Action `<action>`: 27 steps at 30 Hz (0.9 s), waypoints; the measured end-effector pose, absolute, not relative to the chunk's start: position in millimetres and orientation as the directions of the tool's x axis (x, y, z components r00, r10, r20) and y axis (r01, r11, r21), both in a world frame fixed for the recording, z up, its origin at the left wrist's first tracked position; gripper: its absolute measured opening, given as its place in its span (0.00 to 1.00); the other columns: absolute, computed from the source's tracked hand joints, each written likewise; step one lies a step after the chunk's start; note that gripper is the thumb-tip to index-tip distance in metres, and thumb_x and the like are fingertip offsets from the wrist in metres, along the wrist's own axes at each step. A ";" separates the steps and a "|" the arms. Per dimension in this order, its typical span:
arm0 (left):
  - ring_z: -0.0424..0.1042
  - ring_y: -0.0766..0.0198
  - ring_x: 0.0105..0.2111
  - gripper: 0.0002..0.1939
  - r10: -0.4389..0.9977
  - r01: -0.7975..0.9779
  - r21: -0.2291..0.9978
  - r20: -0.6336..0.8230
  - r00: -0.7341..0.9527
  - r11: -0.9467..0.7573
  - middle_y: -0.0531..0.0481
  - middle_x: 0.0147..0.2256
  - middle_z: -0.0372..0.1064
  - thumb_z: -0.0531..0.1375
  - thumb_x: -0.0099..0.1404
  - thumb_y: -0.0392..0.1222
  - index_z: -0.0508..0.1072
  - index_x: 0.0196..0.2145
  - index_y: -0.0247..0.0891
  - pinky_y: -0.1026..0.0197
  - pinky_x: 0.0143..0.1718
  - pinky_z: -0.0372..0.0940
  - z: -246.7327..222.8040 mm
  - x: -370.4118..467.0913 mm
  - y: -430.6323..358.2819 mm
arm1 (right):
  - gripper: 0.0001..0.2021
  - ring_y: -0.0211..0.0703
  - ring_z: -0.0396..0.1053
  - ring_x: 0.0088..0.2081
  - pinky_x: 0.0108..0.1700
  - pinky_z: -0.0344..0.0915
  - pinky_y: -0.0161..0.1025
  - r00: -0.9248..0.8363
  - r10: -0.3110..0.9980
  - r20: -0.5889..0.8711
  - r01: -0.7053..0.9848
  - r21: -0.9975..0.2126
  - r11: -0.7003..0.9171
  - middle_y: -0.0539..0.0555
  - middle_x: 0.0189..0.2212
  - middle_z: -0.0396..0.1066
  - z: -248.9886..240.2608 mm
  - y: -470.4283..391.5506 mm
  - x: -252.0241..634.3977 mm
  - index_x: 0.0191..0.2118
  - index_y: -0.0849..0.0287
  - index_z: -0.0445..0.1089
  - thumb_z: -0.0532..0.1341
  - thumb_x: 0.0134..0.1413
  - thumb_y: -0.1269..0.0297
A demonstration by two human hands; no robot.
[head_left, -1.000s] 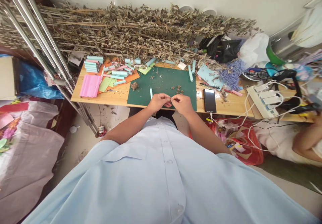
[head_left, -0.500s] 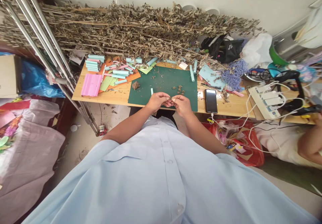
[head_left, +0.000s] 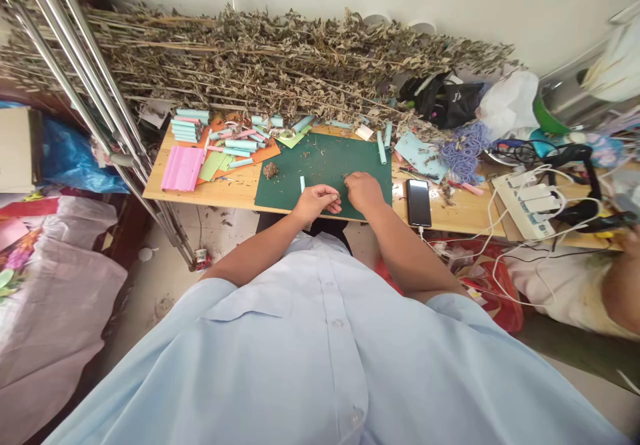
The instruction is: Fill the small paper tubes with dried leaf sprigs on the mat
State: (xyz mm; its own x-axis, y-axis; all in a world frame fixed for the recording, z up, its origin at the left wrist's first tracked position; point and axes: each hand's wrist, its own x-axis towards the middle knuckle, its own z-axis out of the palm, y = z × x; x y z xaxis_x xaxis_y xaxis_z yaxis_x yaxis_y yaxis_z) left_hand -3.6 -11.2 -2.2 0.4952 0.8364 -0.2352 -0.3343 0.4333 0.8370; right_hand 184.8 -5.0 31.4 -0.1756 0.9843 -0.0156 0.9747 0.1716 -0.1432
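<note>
While the left hand [head_left: 317,203] is drawn into a pinch, thumb against fingers, over the near part of the green cutting mat [head_left: 325,148], the right hand [head_left: 366,195] reaches inward just beside it, apart from it. Whether a tiny piece sits in the left pinch cannot be told; the right hand's fingers curl downward with their tips largely hidden, so its grip is unclear too. A dark crumb [head_left: 345,176] lies at those tips. Bits so small seem to call for a light fingertip touch.

At 11 o'clock from the left hand, near it, stands or lies a short pale-blue roll [head_left: 303,183]; at 10 o'clock is a clump of dried plant matter [head_left: 271,170] on the mat. A smartphone [head_left: 419,203] rests on the wooden surface [head_left: 235,195] at 3 o'clock, with a white power strip [head_left: 525,205] farther out. Pink paper [head_left: 182,169] lies between 9 and 10, purple yarn [head_left: 465,148] between 2 and 3.

Dried stalks [head_left: 280,58] stretch across 12 o'clock; metal poles [head_left: 90,65] lean at 10, and another person's arm [head_left: 621,291] shows near 4.
</note>
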 end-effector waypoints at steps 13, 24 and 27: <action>0.80 0.60 0.27 0.21 0.837 -0.323 0.842 -0.241 0.491 0.432 0.46 0.29 0.78 0.75 0.57 0.47 0.73 0.38 0.31 0.60 0.30 0.75 -1.8 -3.1 -11.1 | 0.19 0.55 0.77 0.46 0.50 0.69 0.46 0.026 1.000 -0.013 0.970 -0.242 -0.028 0.60 0.45 0.81 34.7 -17.9 192.3 0.55 0.54 0.79 0.55 0.66 0.68; 0.82 0.58 0.30 0.27 0.842 -0.394 0.824 -0.171 0.511 0.407 0.47 0.31 0.79 0.76 0.56 0.53 0.70 0.42 0.33 0.59 0.33 0.76 -7.6 -4.0 -9.7 | 0.15 0.48 0.79 0.41 0.48 0.76 0.46 0.075 0.993 0.094 0.476 -0.878 0.047 0.54 0.43 0.83 27.0 -50.5 174.4 0.47 0.54 0.82 0.67 0.56 0.56; 0.82 0.58 0.30 0.28 0.843 -0.405 0.828 -0.142 0.519 0.389 0.49 0.29 0.77 0.76 0.56 0.53 0.69 0.41 0.34 0.59 0.33 0.77 -11.0 -4.0 -9.1 | 0.15 0.48 0.79 0.42 0.47 0.77 0.46 0.081 0.992 0.096 0.427 -0.903 0.053 0.54 0.43 0.83 20.1 -53.9 167.0 0.46 0.53 0.82 0.68 0.54 0.57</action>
State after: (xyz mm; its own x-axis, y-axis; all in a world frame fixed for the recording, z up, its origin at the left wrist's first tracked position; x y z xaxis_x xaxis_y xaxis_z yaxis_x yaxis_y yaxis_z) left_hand -4.0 -9.1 -11.0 0.5192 0.8428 -0.1420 -0.4049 0.3889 0.8275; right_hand 167.0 -53.9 20.1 0.0805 0.9921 0.0961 0.4267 0.0528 -0.9029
